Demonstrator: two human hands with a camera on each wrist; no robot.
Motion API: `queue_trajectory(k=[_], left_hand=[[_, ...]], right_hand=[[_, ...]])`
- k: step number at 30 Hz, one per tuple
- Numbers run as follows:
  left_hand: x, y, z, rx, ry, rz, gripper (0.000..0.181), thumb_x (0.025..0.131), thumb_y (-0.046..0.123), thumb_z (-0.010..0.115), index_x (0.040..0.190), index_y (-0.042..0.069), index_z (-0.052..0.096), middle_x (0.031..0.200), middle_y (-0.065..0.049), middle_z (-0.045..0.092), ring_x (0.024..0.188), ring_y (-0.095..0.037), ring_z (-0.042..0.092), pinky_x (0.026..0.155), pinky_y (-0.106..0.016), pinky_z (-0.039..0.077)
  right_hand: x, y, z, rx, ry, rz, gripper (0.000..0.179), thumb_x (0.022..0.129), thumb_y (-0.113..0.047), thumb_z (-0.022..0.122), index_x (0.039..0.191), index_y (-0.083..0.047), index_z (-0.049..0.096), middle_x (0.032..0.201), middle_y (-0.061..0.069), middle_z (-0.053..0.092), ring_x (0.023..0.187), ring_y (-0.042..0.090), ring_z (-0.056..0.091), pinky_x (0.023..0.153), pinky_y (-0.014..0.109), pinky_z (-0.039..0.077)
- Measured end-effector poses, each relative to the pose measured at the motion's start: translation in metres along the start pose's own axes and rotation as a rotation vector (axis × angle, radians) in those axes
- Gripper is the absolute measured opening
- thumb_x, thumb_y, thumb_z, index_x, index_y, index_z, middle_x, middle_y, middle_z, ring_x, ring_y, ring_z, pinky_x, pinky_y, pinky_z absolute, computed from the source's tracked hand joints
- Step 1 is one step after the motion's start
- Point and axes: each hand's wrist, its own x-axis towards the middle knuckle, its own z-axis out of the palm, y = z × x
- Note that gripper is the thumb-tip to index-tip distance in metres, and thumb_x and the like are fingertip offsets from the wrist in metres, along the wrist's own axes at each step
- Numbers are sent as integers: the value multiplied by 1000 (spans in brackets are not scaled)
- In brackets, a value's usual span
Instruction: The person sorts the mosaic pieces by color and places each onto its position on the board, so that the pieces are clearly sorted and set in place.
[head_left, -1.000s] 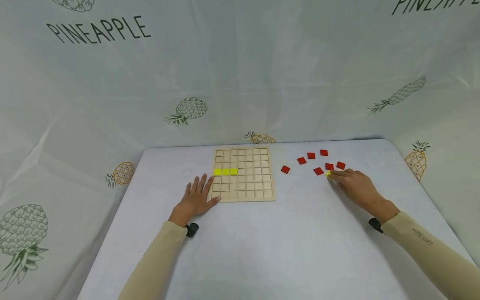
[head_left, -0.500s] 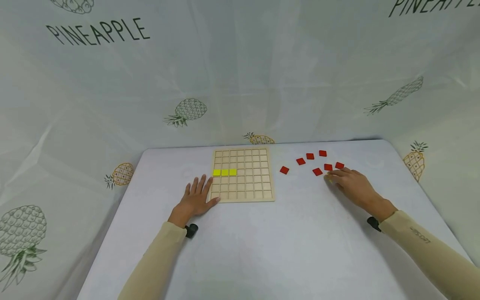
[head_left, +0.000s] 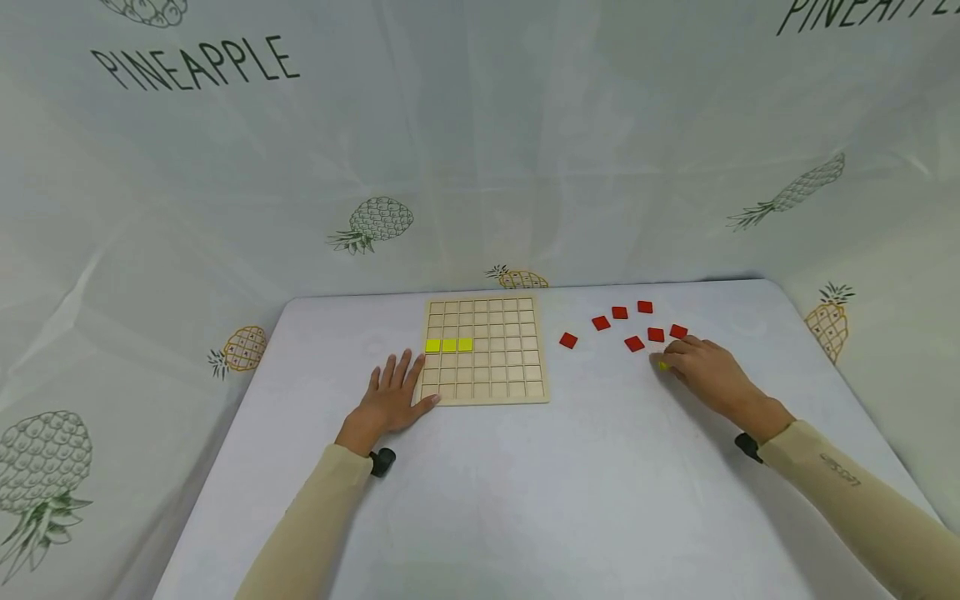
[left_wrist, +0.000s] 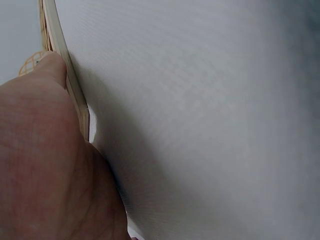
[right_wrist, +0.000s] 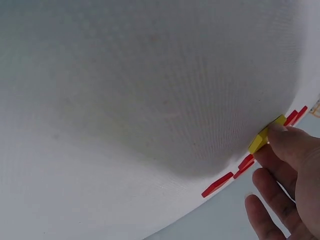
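Observation:
A pale wooden grid board [head_left: 498,367] lies flat on the table, with three yellow square tiles [head_left: 449,345] side by side in one row at its left edge. My left hand [head_left: 390,402] rests with spread fingers at the board's lower left corner, its thumb touching the edge, as the left wrist view also shows. To the right, my right hand [head_left: 705,373] pinches a yellow tile [right_wrist: 267,134] between thumb and finger, just above the table. In the head view that tile is mostly hidden by the fingers. Several red square tiles [head_left: 634,343] lie scattered close beyond this hand.
The white table [head_left: 525,500] runs back to a hanging cloth [head_left: 637,167] printed with pineapples. One red tile [head_left: 568,340] lies apart from the others, close to the board's right edge.
The yellow tile under my right fingers has come up off the table, tilting in the pinch. The left hand, the board and the red tiles have stayed in place.

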Motion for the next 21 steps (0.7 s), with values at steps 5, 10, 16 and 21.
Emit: queue_trajectory(k=[5, 10, 16, 21], left_hand=[[1, -2, 0, -6, 4, 3, 88, 110, 54, 45, 171, 7, 3, 176, -22, -8, 161, -47, -7, 128, -65, -2], [3, -3, 3, 5, 10, 7, 88, 110, 57, 43, 171, 8, 2, 177, -21, -8, 162, -47, -7, 128, -65, -1], [3, -4, 5, 4, 21, 17, 88, 110, 56, 44, 171, 7, 4, 176, -22, -6, 162, -47, -6, 128, -65, -1], [-1, -1, 1, -6, 14, 22, 88, 110, 58, 42, 171, 7, 4, 176, -22, -7, 162, -46, -7, 128, -64, -3]], right_hand=[[0, 0, 1, -13, 14, -18, 33, 77, 5, 90, 108, -1, 81, 99, 16, 75, 100, 38, 69, 89, 59, 59], [0, -4, 1, -17, 25, -33, 33, 77, 5, 90, 107, -3, 82, 99, 15, 75, 99, 37, 69, 88, 58, 59], [7, -14, -2, -4, 55, -46, 33, 77, 3, 90, 108, -4, 82, 100, 16, 75, 98, 37, 70, 86, 57, 60], [17, -26, -6, 11, 78, -68, 33, 78, 1, 90, 109, -4, 82, 102, 15, 76, 97, 36, 70, 82, 54, 62]])
